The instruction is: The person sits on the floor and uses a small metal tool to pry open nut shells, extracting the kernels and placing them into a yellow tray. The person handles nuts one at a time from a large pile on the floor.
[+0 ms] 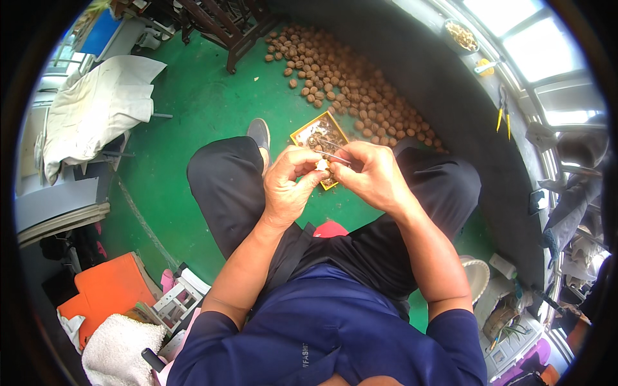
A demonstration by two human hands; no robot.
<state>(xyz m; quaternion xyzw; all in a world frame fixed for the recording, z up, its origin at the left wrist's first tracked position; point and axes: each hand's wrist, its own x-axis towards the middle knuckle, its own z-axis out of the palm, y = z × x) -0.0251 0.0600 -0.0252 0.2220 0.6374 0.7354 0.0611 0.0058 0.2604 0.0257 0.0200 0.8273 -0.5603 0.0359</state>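
My left hand (294, 186) pinches a small pale piece of walnut kernel (322, 165) between thumb and fingertips. In my right hand (369, 173) is a pair of metal tweezers (335, 157), its thin arms pointing left over the kernel. Both hands meet in front of my lap, their fingertips close together. Below them on the floor lies a yellow-edged box (309, 126) holding brown shell bits and debris, partly hidden by my hands. Beyond it, many whole walnuts (347, 87) are spread along the dark wall.
On the ledge at right stand a bowl of kernels (461, 37), a yellow item (485, 67) and yellow-handled pliers (503, 113). A dark wooden frame (231, 43) stands beyond the green floor (193, 91). A cloth-covered item (101, 103) is at left, an orange board (113, 292) at lower left.
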